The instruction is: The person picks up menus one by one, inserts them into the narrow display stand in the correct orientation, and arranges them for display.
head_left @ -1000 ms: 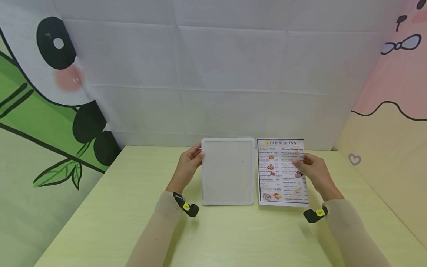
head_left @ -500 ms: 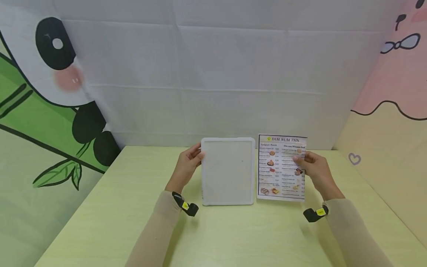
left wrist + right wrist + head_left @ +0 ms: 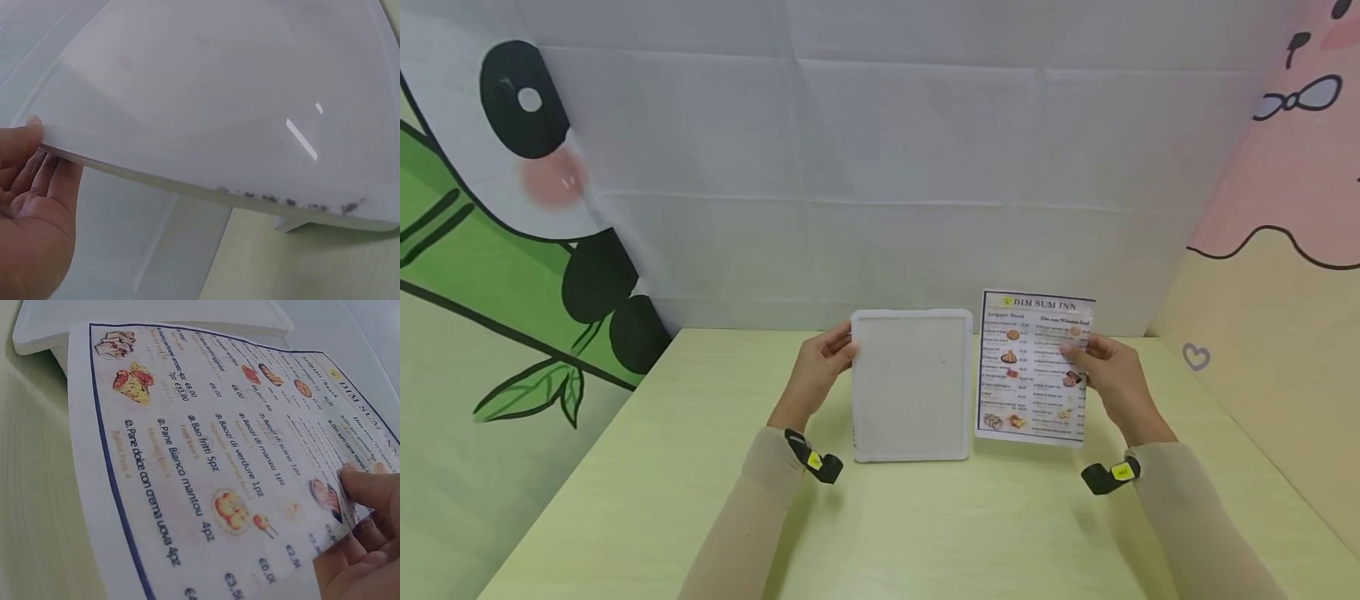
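A white framed board (image 3: 912, 387) stands upright on the table, its front plain white. My left hand (image 3: 817, 375) grips its left edge, thumb in front and fingers behind. Up close in the left wrist view, dark smudges run along the lower part of that edge of the board (image 3: 212, 112). My right hand (image 3: 1108, 375) pinches the right edge of a printed paper menu (image 3: 1033, 371) headed "DIM SUM INN", thumb on the printed face. The menu hangs to the right of the board, a narrow gap apart and slightly tilted. Its food pictures and prices show in the right wrist view.
The pale wooden table (image 3: 895, 533) ends at a white creased backdrop (image 3: 917, 167) just behind the board. Cartoon-printed side panels (image 3: 497, 350) flank it. A strapped black wrist camera (image 3: 823, 467) sits on each wrist, over beige sleeves (image 3: 741, 517).
The menu has risen a little and tilted, its top now above the board's top edge. My right hand has moved slightly up with it. The board and my left hand stay almost still.
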`<state>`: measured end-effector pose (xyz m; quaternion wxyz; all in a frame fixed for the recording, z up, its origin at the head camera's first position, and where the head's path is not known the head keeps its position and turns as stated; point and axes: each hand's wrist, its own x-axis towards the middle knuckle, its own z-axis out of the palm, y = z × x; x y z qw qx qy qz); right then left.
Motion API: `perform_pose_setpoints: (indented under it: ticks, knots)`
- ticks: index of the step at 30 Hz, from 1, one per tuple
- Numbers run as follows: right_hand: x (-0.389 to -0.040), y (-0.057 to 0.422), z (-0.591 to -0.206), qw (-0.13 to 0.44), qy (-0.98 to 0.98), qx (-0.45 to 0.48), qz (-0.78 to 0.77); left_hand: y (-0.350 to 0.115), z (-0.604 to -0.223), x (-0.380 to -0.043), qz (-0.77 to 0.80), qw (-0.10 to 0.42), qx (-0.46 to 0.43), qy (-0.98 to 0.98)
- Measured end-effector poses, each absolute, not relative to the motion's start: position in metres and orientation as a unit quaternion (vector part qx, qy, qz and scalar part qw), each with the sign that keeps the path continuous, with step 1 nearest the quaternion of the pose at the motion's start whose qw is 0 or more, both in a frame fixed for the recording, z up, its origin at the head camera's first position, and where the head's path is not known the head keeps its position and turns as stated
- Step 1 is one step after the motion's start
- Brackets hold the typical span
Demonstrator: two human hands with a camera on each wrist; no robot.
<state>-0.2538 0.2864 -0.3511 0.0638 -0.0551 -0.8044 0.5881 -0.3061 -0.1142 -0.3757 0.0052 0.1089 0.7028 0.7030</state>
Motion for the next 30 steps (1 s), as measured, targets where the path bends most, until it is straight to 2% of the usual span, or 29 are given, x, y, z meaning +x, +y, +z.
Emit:
perform_pose_setpoints:
  ticks: [30]
  knots:
    - [-0.261,0.275,-0.336,0.054,-0.768,-0.06,0.635,-0.113,-0.378,-0.308,0.697,-0.006,0.108,0.709]
